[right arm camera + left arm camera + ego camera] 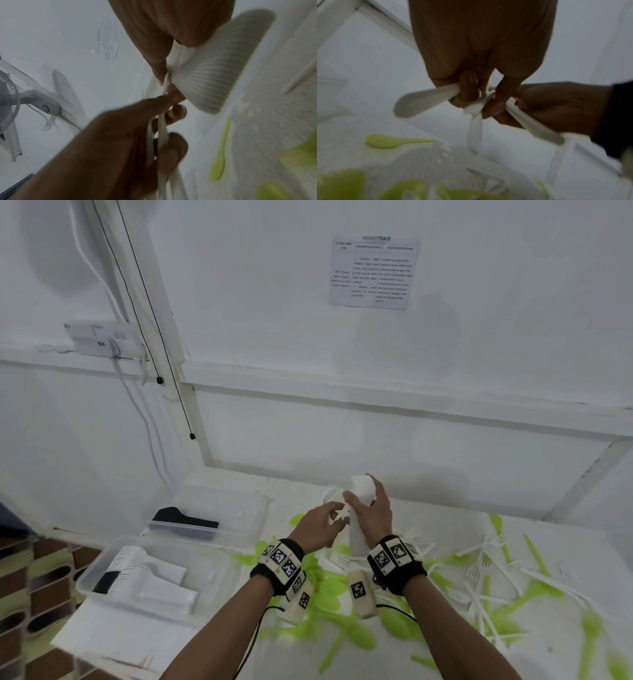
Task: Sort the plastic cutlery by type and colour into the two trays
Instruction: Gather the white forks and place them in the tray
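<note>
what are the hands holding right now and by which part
The right hand grips a stack of white spoons at the necks, just below the bowls. The left hand pinches a few loose white spoons by their handles.

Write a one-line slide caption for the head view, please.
Both hands, left hand and right hand, hold a stack of white plastic spoons above scattered green and white cutlery.

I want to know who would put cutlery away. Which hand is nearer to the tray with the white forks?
Left. The left hand is on the side of the tray with the white forks, above the table. The right hand, gripping stacked white spoons, is farther right.
</note>
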